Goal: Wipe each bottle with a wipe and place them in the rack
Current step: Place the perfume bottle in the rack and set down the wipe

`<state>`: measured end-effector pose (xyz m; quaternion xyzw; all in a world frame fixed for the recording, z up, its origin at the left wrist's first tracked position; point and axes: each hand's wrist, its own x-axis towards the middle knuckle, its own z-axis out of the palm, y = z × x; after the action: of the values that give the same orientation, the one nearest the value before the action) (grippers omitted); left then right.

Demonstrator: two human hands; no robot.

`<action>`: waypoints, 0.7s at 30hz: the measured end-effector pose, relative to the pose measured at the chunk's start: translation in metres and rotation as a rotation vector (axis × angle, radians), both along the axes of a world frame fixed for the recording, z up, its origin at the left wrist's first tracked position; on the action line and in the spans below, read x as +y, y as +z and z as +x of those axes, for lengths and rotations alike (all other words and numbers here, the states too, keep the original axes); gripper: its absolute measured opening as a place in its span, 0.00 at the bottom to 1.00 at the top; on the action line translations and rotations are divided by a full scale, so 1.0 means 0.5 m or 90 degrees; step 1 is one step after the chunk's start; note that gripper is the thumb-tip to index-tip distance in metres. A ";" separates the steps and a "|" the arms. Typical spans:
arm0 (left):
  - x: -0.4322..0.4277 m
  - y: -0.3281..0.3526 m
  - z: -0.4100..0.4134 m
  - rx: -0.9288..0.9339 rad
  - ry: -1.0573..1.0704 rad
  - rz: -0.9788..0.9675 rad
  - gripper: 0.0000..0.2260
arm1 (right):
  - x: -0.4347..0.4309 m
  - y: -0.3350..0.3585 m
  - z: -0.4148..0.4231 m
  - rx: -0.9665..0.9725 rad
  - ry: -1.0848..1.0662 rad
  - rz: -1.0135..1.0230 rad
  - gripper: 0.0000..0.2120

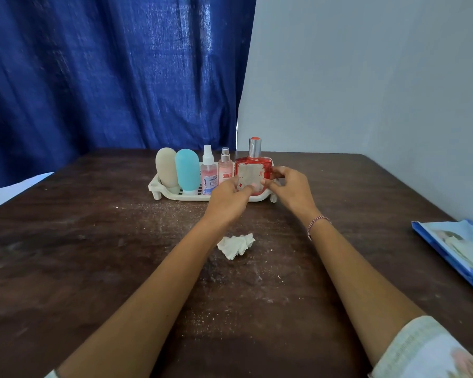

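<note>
1. Five bottles fill the white rack (159, 186): beige squeeze bottle (166, 167), teal squeeze bottle (187, 170), clear spray bottle (208, 173) and pink spray bottle (225, 170) left of the fingers.
2. Left hand (227, 200) and right hand (290, 186) curl their fingers around the red perfume bottle (254, 162), the fifth, at the rack's right end.
3. Crumpled wipe (236, 245) lies behind the fingers, between the forearms.

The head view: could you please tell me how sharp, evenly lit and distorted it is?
In the head view, light is soft and even, with only faint shadows on the table; in the head view, the red perfume bottle and rack are fairly sharp, while the blue curtain looks smeared; in the head view, the wide lens stretches the wipes pack at the right edge.
</note>
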<state>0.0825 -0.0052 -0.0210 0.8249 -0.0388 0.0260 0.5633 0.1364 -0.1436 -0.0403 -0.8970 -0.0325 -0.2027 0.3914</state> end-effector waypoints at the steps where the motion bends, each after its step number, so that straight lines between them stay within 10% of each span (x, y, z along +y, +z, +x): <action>1: 0.000 0.000 0.000 0.003 0.000 0.001 0.21 | 0.000 0.000 0.000 -0.001 -0.003 0.000 0.20; 21: 0.016 -0.008 0.009 -0.038 0.046 0.073 0.17 | 0.024 -0.005 -0.038 -0.112 -0.163 0.034 0.21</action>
<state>0.0867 0.0030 -0.0251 0.8555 -0.0271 0.0688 0.5126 0.1172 -0.1318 -0.0428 -0.8619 0.0532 -0.3296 0.3816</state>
